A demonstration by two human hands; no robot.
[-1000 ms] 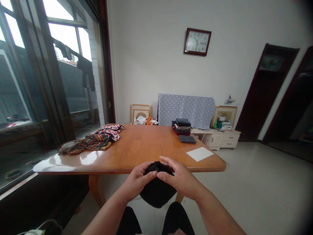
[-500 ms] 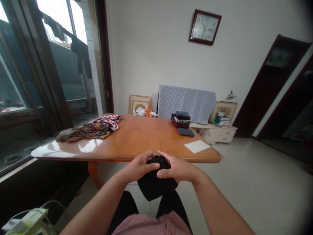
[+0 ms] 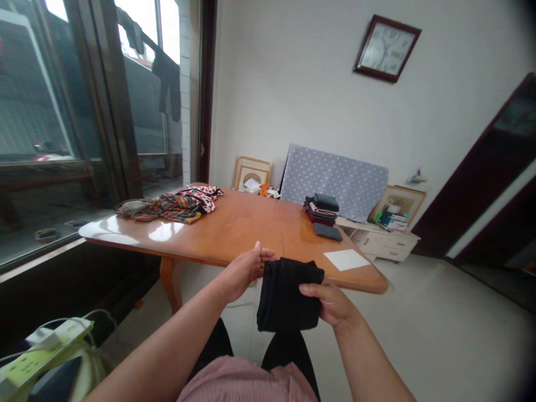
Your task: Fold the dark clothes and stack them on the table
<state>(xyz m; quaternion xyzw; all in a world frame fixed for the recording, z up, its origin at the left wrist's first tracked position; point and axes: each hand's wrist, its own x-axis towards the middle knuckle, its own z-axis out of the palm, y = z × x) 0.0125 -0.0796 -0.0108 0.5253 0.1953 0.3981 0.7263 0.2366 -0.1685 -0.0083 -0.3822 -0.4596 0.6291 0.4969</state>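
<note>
A folded black garment (image 3: 288,298) is held above my lap, in front of the table's near edge; its exact kind cannot be told. My right hand (image 3: 335,304) grips its right side, thumb on the front and fingers behind. At the garment's left edge is my left hand (image 3: 247,272), with fingers stretched out and thumb raised; the fingertips partly pass behind the cloth, so I cannot tell whether they touch it.
On the wooden table (image 3: 243,223) lie a patterned clothes heap (image 3: 180,204) at left, a stack of folded clothes (image 3: 322,209), a single folded dark piece (image 3: 328,231) and a white sheet (image 3: 347,259). A power strip (image 3: 46,349) with cables is at lower left.
The black garment has gone from a bunched top between both hands to a flatter, squarer bundle. My left hand has let go and moved to its left edge. The view has turned left.
</note>
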